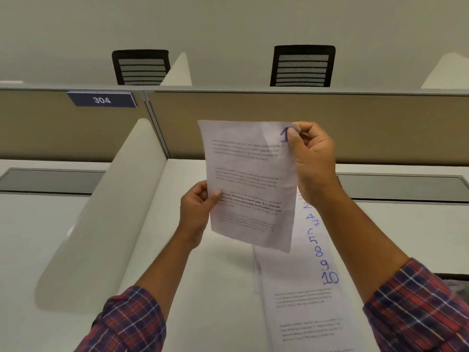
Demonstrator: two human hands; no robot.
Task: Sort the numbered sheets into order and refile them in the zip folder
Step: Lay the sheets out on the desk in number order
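Overlapping numbered sheets [302, 273] lie on the cubicle desk [215, 288].

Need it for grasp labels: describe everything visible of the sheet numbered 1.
The sheet numbered 1 is thin white paper, lightly creased, printed with blocks of small black text, one bold, with a blue handwritten 1 at its top right corner. It is held up, slightly tilted. The left hand pinches its left edge; the right hand pinches the top right corner.

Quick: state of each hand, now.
Left hand: pinching the lower left edge of the sheet marked 1.
Right hand: pinching that sheet's top right corner.
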